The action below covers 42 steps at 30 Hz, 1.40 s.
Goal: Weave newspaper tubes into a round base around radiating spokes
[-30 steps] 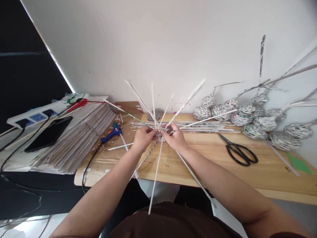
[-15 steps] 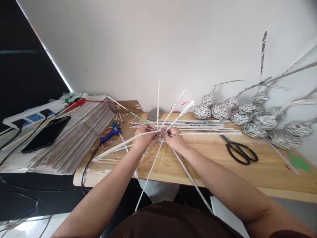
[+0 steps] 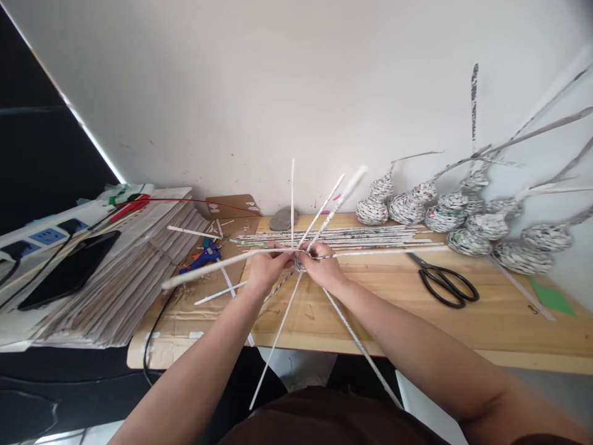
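Between my hands is a small woven paper base (image 3: 300, 264), with several rolled-paper sticks fanning out from it in all directions. My left hand (image 3: 271, 267) pinches its left side, where a thick white paper stick (image 3: 208, 269) reaches out to the left over the hand. On the right side my right hand (image 3: 320, 262) has thumb and fingers closed on the base's edge. A long paper stick (image 3: 389, 251) points right from under those fingers, and two more hang toward my lap. The fingertips partly hide the weave.
Loose paper sticks (image 3: 343, 236) lie in a row behind my hands. Black scissors (image 3: 447, 281) and several woven paper gourds (image 3: 373, 210) are on the right. To the left are a blue glue gun (image 3: 204, 256), stacked paper (image 3: 152, 266), a phone (image 3: 69, 270) and a power strip (image 3: 46, 238).
The thin stick at the left has swung down from a raised slant to nearly level. The thick white stick's left end is a little higher. Both hands keep hold; the view has shifted slightly.
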{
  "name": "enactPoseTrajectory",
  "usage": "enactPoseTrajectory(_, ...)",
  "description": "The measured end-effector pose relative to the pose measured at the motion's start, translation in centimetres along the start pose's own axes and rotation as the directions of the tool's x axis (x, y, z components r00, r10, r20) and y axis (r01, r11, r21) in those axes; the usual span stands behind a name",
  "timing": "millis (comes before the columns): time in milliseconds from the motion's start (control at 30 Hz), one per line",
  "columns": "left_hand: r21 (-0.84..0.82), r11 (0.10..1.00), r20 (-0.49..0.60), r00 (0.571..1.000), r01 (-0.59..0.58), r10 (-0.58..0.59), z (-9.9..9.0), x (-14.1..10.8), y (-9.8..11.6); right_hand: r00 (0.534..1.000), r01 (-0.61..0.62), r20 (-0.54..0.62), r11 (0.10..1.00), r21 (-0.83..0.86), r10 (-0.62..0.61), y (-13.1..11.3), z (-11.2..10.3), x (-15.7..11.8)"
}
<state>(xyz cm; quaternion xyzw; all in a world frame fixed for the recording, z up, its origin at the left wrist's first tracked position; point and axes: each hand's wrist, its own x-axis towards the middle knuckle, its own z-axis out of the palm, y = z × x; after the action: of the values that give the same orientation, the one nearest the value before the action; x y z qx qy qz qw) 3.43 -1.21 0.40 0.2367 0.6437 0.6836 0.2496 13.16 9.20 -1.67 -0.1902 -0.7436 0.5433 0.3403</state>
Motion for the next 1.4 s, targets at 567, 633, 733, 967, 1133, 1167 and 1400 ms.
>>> enactPoseTrajectory(567,0.035,0.999,0.004,1.000,0.012,-0.012,0.4,0.2,-0.3,0.998,0.039,-0.036,0.987,-0.158,-0.045,0.6,0.2,-0.3)
enactPoseTrajectory(633,0.031,0.999,0.002,1.000,0.013,-0.013,0.4,0.3,-0.5,0.999,0.031,-0.034,0.988,-0.154,-0.037,0.5,0.1,-0.3)
enactPoseTrajectory(733,0.020,0.999,-0.005,0.999,0.043,-0.043,0.3,0.2,-0.5,0.999,0.030,-0.037,0.989,-0.144,-0.036,0.4,0.1,-0.3)
enactPoseTrajectory(967,0.026,0.999,0.019,1.000,0.023,-0.023,0.2,-0.3,-0.3,0.998,0.022,-0.065,0.996,-0.089,-0.028,0.6,0.1,-0.2)
enactPoseTrajectory(1133,0.090,0.996,-0.083,0.996,-0.028,0.035,0.5,-0.2,-0.7,0.999,0.000,-0.054,0.998,-0.066,-0.004,0.7,0.2,0.0)
enactPoseTrajectory(1167,0.082,0.996,-0.097,0.995,-0.025,0.033,0.6,-0.2,-0.7,0.999,-0.007,-0.052,0.999,-0.054,0.004,0.8,0.3,0.0)
enactPoseTrajectory(1400,-0.060,0.997,-0.088,0.994,0.058,-0.063,0.2,0.0,-0.3,0.996,-0.085,-0.032,0.996,-0.030,0.084,1.0,0.4,0.1)
